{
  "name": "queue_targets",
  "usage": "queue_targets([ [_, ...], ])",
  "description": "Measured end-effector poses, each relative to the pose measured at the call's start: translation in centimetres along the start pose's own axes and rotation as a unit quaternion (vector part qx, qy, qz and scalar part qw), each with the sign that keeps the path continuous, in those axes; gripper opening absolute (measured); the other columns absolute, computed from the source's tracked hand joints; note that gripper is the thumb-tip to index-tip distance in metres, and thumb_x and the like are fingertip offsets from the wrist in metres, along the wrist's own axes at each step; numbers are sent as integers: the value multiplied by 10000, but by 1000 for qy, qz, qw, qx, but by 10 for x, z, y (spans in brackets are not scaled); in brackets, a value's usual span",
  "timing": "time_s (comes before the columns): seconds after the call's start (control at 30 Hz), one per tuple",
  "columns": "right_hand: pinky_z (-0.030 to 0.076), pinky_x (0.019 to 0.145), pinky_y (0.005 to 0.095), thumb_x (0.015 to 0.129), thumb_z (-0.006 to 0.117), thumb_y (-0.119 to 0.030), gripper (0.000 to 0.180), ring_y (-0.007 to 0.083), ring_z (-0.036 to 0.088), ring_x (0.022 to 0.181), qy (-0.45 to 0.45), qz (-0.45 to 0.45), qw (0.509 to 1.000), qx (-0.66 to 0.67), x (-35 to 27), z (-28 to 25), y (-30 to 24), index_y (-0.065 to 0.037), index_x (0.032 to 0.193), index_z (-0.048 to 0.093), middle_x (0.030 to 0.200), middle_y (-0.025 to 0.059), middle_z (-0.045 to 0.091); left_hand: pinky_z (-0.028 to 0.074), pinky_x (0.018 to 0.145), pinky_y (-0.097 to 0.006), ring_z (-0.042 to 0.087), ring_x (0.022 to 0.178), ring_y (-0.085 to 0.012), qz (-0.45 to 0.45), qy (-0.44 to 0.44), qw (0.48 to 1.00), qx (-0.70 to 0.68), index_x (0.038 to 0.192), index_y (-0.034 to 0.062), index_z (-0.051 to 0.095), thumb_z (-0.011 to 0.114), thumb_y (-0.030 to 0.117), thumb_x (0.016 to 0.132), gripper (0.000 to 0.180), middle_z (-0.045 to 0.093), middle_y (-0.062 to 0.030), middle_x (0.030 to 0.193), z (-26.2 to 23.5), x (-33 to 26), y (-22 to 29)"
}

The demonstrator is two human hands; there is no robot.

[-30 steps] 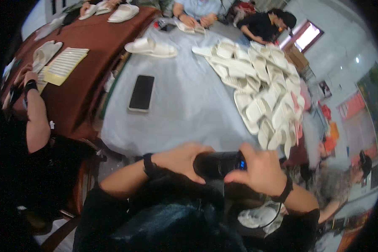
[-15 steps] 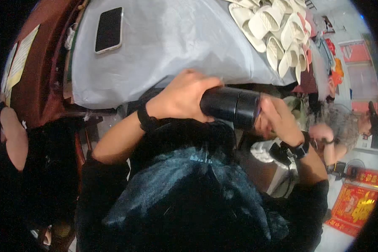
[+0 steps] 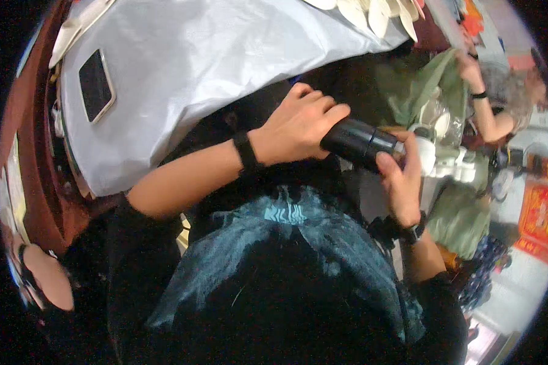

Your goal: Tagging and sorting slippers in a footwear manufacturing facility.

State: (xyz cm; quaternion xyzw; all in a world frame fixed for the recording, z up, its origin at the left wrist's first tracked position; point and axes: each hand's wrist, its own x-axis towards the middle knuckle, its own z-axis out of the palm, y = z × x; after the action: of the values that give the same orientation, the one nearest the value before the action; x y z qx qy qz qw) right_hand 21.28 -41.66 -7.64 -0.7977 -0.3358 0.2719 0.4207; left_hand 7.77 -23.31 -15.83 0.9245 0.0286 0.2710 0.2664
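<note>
While both hands (image 3: 299, 125) (image 3: 404, 185) clasp it, black cylinder (image 3: 354, 141), smooth, glossy, slanting; thinly seamed

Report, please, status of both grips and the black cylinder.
Left grip around black cylinder. Right grip at its right end. Phone lies apart, on table.

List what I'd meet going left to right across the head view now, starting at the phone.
Phone → left hand → black bottle → right hand → another person's forearm → red poster.
</note>
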Motion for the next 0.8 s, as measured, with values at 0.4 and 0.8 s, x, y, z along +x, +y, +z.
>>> queue_targets([
  [0.4, 538, 629, 472, 752, 739, -449, 538, 386, 670, 723, 97, -40, 871, -479, 109, 29, 54, -75, 1068, 516, 777, 190, 677, 467, 934, -312, 641, 1031, -237, -174, 95, 978, -61, 1076, 33, 676, 748, 42, 772, 312, 685, -114, 1078, -83, 10, -38],
  [0.8, 550, 726, 435, 995, 446, -329, 368, 396, 670, 872, -31, 146, 932, -331, 287, 173, 271, -58, 1149, 642, 873, 185, 671, 491, 761, -241, 618, 855, -98, -461, 266, 847, 17, 966, -3, 687, 693, -9, 830, 136, 683, -64, 925, -101, -72, -58],
])
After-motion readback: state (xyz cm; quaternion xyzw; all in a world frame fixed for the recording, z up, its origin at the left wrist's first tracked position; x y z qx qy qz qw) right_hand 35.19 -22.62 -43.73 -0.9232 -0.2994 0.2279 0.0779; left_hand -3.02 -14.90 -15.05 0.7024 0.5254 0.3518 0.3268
